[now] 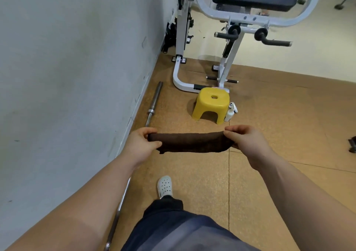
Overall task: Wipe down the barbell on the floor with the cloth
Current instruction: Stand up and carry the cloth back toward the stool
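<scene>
A dark brown cloth [189, 142] is stretched flat between both hands at about waist height. My left hand [141, 145] pinches its left end and my right hand [245, 142] pinches its right end. A steel barbell [155, 101] lies on the cork-coloured floor along the foot of the wall, below and to the left of the cloth. Its thick sleeve points away from me. My left forearm hides the middle of the bar, and the thin shaft shows again lower down beside my leg. The cloth does not touch the bar.
A grey wall [67, 77] runs along the left. A yellow plastic stool [211, 105] stands ahead with a white spray bottle [230, 113] beside it. Behind them is a white weight machine [227, 38]. My foot in a white clog [165, 186] is on the floor.
</scene>
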